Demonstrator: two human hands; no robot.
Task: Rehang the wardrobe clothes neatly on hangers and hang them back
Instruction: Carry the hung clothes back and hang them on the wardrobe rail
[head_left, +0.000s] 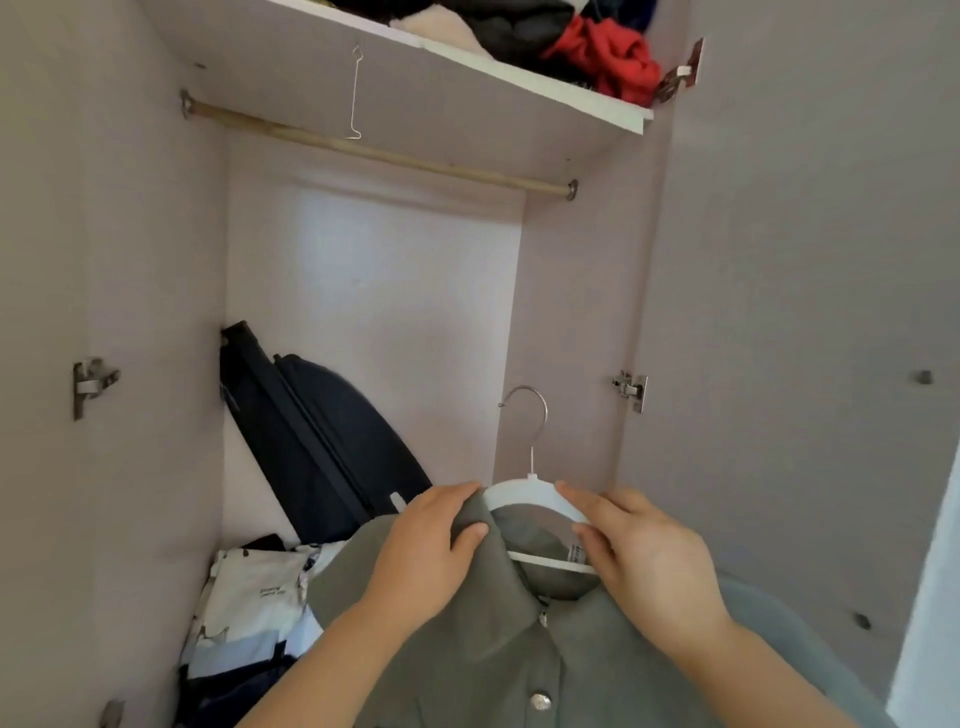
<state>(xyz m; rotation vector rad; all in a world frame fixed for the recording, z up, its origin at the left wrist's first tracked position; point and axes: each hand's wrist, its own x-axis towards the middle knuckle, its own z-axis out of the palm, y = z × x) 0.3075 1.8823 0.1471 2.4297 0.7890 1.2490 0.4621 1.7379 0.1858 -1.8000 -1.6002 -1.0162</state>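
**Shirt (519, 665) on a white hanger, held well below the wardrobe rail**

Olive and buttoned, the shirt sits far below the rail (374, 153), towards its right end, with its collar draped over the hanger (519, 493). The hanger's metal hook stands upright and free, not on the rail. The left hand (431, 551) pinches the shirt's shoulder fabric over the hanger's left arm, thumb on top. The right hand (639, 556) grips the hanger's bare right arm between thumb and curled fingers. A thin wire hook (355, 93) dangles just above the rail. Above the rail, a shelf (545, 88) carries crumpled clothes, one of them red. Below the rail's left half, a dark suitcase (322, 431) leans, with folded clothes (249, 597) lower still.
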